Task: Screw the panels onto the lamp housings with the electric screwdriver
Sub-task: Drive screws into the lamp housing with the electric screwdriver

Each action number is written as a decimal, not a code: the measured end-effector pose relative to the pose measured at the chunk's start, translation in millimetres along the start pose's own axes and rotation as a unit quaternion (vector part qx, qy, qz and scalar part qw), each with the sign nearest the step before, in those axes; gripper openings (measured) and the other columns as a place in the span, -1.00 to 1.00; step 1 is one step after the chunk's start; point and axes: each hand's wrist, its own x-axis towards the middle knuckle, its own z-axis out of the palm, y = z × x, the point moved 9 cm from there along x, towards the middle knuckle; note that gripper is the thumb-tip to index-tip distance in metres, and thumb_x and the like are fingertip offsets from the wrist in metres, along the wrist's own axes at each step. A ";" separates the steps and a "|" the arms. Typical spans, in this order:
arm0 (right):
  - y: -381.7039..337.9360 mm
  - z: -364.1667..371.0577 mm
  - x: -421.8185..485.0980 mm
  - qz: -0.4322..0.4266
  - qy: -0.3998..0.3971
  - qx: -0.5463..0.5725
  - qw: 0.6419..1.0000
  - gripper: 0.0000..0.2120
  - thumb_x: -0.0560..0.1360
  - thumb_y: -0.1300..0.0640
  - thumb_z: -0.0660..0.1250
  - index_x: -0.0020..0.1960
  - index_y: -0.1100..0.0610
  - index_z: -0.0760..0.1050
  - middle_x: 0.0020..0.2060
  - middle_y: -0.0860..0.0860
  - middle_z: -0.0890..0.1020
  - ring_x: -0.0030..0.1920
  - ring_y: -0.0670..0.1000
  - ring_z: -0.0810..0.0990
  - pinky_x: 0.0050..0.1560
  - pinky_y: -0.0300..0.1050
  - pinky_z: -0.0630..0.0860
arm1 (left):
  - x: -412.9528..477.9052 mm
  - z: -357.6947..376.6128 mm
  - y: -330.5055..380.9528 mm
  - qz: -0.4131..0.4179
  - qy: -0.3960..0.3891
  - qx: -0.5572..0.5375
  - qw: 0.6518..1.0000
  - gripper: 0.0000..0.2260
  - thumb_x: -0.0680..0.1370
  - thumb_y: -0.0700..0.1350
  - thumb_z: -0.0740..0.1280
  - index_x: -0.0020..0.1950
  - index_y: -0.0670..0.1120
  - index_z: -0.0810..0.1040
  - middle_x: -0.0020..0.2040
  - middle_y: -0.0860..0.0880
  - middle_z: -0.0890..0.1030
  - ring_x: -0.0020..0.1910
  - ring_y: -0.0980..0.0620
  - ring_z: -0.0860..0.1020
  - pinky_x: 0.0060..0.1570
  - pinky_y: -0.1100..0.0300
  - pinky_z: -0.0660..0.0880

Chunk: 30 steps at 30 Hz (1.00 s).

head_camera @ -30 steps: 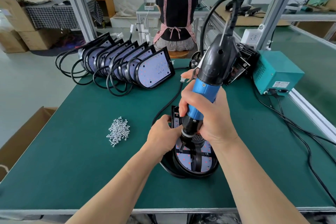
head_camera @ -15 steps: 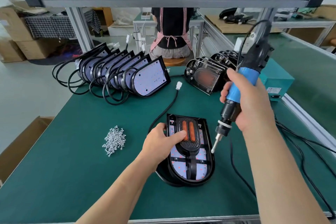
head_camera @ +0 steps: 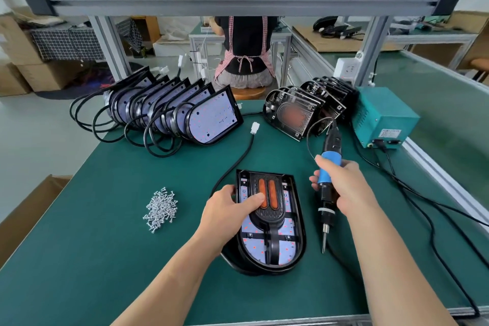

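Note:
A black lamp housing [head_camera: 297,241] lies flat on the green mat, its white LED board covered by a black panel [head_camera: 267,216] with two orange strips. My left hand [head_camera: 227,206] grips the housing's left edge, thumb on the panel. My right hand [head_camera: 344,188] holds the blue-and-black electric screwdriver [head_camera: 328,167] just right of the housing. Its bit points down and hangs just above the mat. A pile of silver screws [head_camera: 161,209] lies to the left.
A row of housings with bare LED boards [head_camera: 209,119] and black cables leans at the back left. Loose black panels [head_camera: 296,114] stack at the back right beside a teal power box [head_camera: 381,116]. Cables trail along the right side. A person sits beyond the bench.
My right hand lifted the screwdriver off the panel, swung it right, then lowered it beside the housing. My left hand stayed on the housing.

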 end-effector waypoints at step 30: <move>-40.5 79.6 -43.7 -0.320 -0.027 -0.358 0.877 -0.71 0.58 0.39 0.22 0.16 0.13 0.61 0.08 -0.03 0.61 0.12 -0.01 0.56 0.11 -0.32 0.45 | -0.7 -36.0 2.1 0.130 0.197 0.233 0.943 -0.82 0.53 -0.04 0.38 -0.05 -0.16 0.57 -0.05 0.05 0.49 -0.02 0.00 0.40 -0.02 0.18 0.28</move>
